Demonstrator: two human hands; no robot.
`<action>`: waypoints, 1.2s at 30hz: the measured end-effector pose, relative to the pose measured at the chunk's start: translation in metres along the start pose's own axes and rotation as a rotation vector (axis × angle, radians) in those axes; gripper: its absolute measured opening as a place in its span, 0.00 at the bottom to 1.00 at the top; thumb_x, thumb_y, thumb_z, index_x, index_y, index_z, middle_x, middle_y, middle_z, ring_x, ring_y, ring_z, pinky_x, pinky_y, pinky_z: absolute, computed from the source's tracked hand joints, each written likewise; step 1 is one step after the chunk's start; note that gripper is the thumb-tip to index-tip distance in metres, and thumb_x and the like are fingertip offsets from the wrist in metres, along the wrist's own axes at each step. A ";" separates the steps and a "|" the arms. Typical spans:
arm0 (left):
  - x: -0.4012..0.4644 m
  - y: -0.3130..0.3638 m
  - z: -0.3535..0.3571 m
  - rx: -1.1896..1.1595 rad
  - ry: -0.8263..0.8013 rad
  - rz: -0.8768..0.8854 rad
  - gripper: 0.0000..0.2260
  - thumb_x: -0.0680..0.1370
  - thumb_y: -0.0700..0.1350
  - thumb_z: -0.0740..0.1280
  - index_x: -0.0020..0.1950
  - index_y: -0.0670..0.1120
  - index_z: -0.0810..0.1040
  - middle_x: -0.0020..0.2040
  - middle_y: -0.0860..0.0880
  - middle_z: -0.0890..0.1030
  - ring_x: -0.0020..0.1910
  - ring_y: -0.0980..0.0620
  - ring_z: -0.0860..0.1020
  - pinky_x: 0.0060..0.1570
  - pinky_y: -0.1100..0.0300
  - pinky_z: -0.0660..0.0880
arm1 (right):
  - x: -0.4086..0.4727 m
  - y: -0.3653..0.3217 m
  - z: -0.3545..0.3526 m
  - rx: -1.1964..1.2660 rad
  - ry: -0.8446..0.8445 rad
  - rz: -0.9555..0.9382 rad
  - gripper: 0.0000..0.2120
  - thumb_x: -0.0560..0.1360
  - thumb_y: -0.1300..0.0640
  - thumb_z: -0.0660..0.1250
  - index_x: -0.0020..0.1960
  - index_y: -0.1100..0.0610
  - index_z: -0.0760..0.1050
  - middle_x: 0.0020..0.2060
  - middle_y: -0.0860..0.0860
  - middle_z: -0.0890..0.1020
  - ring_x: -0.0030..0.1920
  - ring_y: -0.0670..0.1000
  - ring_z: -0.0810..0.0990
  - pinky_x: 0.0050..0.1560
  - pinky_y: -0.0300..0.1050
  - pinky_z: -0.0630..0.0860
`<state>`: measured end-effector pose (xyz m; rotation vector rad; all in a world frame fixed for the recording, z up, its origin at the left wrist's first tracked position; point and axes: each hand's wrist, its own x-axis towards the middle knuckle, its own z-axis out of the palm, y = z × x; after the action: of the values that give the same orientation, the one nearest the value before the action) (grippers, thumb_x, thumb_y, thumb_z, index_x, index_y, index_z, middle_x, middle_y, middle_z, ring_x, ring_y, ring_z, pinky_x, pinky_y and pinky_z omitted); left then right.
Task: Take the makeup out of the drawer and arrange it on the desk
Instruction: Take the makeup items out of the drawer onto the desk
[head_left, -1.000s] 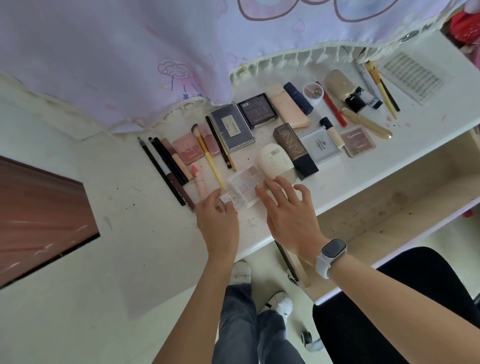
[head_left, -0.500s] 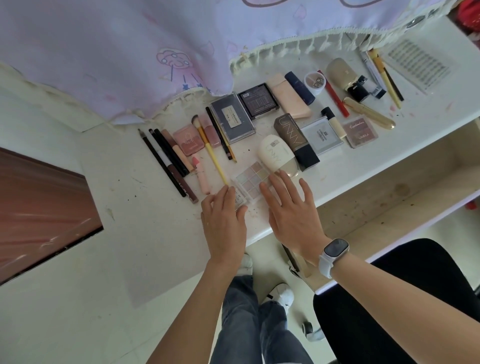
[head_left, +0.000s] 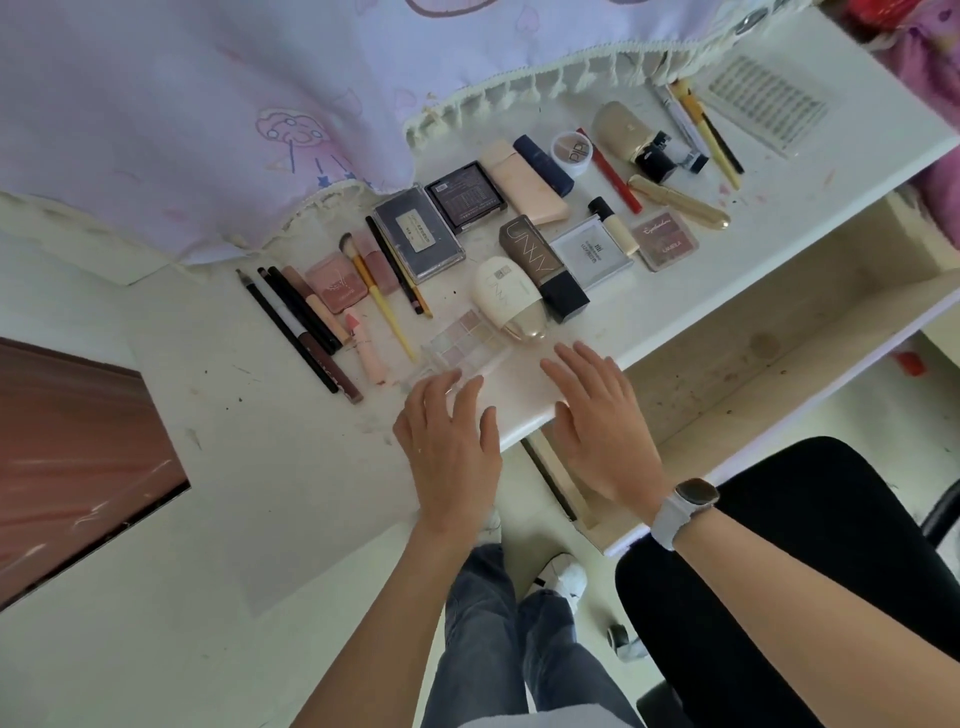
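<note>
Over desk edge: left hand, right hand flat, empty.

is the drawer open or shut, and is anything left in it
Open: the pale wooden drawer is pulled out below the white desk, and its visible floor is bare.

The white counter in the upper right of the frame looks smooth, matt and speckled with stains. Across the top hangs soft lilac cloth with a cream tasselled fringe. At centre, the clear plastic eyeshadow palette shines glossy; the slim gold tube gleams like metal.
</note>
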<state>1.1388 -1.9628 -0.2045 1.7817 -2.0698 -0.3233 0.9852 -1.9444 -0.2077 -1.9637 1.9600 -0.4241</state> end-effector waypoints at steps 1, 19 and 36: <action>-0.006 0.011 0.005 -0.017 0.003 0.059 0.13 0.70 0.40 0.73 0.54 0.43 0.80 0.55 0.43 0.79 0.57 0.41 0.76 0.50 0.47 0.73 | -0.010 0.014 -0.006 0.071 0.077 0.117 0.20 0.76 0.65 0.59 0.67 0.61 0.68 0.68 0.59 0.69 0.71 0.59 0.63 0.72 0.58 0.57; -0.067 0.132 0.121 -0.130 -0.577 0.450 0.14 0.75 0.44 0.68 0.60 0.44 0.75 0.43 0.47 0.79 0.38 0.48 0.77 0.30 0.59 0.69 | -0.043 0.194 -0.039 0.711 0.249 1.247 0.08 0.74 0.62 0.57 0.38 0.53 0.60 0.39 0.58 0.76 0.33 0.52 0.73 0.30 0.42 0.68; -0.029 0.132 0.093 -0.112 -0.479 0.473 0.10 0.71 0.42 0.71 0.51 0.43 0.81 0.32 0.48 0.79 0.25 0.49 0.76 0.25 0.57 0.77 | -0.027 0.185 -0.042 0.841 0.377 1.016 0.09 0.78 0.57 0.57 0.51 0.52 0.56 0.31 0.48 0.65 0.28 0.47 0.65 0.28 0.39 0.66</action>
<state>0.9836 -1.9197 -0.2367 1.1718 -2.6525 -0.7619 0.8000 -1.9174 -0.2497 -0.3112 2.1471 -1.1014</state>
